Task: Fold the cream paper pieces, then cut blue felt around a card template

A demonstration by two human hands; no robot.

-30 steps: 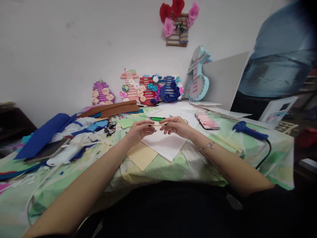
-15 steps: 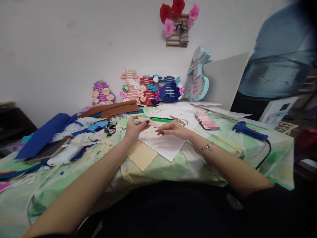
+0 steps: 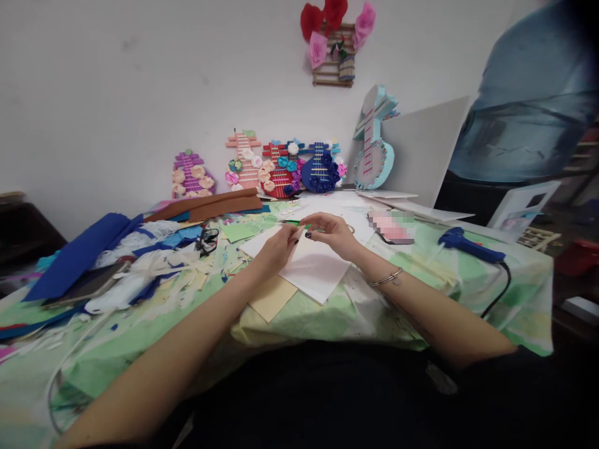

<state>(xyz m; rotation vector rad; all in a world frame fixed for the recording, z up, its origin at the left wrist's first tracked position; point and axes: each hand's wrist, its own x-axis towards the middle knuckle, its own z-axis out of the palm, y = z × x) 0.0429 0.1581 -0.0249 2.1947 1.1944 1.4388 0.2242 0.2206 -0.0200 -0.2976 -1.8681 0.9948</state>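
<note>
My left hand [image 3: 279, 247] is closed in a pinch on a small pale cream piece of paper [image 3: 298, 239]. My right hand [image 3: 333, 233] curls in from the other side, its thumb and fingers closed at the upper part of the same piece. The fingers hide most of it, so its shape is hard to make out. Beneath both hands lies a white sheet of paper [image 3: 318, 274], partly over a tan sheet [image 3: 272, 300]. Just behind the fingers shows a bit of a green pen [image 3: 292, 222], mostly covered. The scissors' gold handle [image 3: 350, 229] peeks out past my right hand.
A blue glue gun [image 3: 472, 247] with a cord lies at right, near a phone [image 3: 390, 227]. Blue foam sheets [image 3: 77, 255], glasses [image 3: 208, 240] and paper scraps crowd the left. Decorated lute-shaped crafts [image 3: 321, 168] stand along the wall.
My left hand has moved right and turned inward, bringing its fingertips close to my right hand's. The right hand has risen slightly, now covering most of the green pen and scissors.
</note>
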